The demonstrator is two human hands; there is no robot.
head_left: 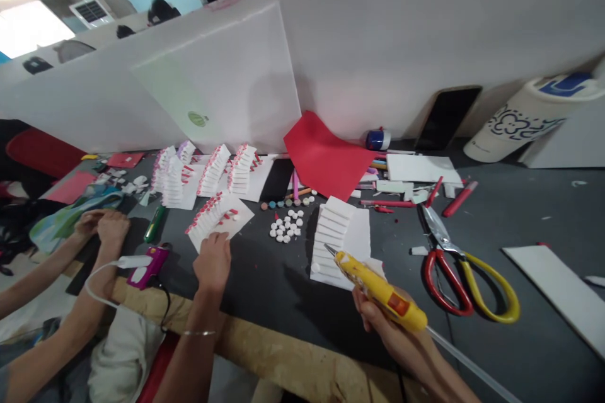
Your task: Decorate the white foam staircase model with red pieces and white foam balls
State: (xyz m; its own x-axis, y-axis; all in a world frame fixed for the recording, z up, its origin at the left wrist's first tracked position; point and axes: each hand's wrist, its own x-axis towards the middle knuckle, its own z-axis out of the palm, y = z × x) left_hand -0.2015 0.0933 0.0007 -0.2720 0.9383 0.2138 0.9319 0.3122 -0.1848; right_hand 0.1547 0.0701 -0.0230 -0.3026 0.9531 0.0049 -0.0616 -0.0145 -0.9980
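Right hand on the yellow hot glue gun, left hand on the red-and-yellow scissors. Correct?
No. In the head view, the left hand is on the white paper sheet bearing a stepped paper model, not on the red-and-yellow scissors, which lie off to the right. The right hand does hold the yellow hot glue gun.

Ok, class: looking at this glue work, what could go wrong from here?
The nozzle of the yellow hot glue gun, held in the right hand, sits right at the white stepped paper model, so a stray drip could mar it. The pale line trailing from the gun could catch on something. The white cord of a co-worker's pink glue gun loops around their forearm, so a sudden move might tug that gun.
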